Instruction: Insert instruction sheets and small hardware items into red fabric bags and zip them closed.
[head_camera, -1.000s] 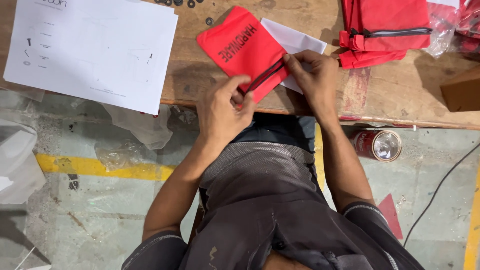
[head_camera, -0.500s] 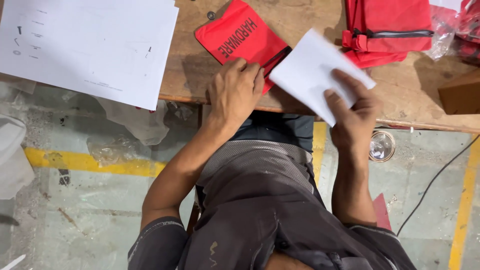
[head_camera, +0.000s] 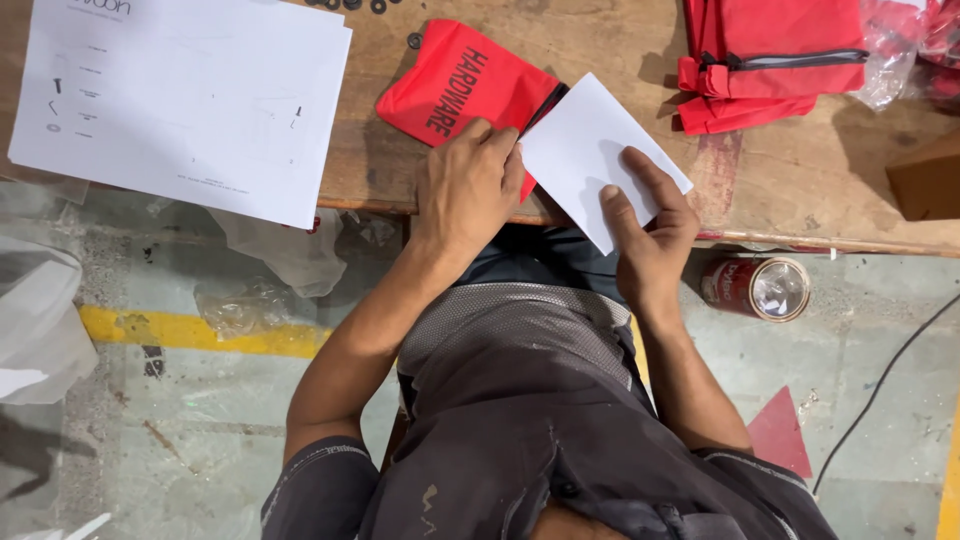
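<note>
A red fabric pouch (head_camera: 450, 85) with black lettering and a black zipper lies on the wooden table (head_camera: 800, 180) near its front edge. My left hand (head_camera: 468, 185) presses flat on the pouch's near end, by the zipper opening. My right hand (head_camera: 648, 232) holds a folded white paper (head_camera: 590, 150) by its near corner, thumb and fingers on top. The paper's far edge meets the pouch's zipper opening.
Large white instruction sheets (head_camera: 190, 100) lie at the table's left. A stack of red pouches (head_camera: 765, 60) sits at the back right, with small black washers (head_camera: 380, 8) at the back. On the floor are a red can (head_camera: 757, 288), crumpled plastic bags (head_camera: 270, 260) and a cable (head_camera: 880, 375).
My right hand pulled the white paper out from under the pouch, lifted it, then brought it down to the pouch's opening. My left hand went from pinching the zipper to pressing on the pouch.
</note>
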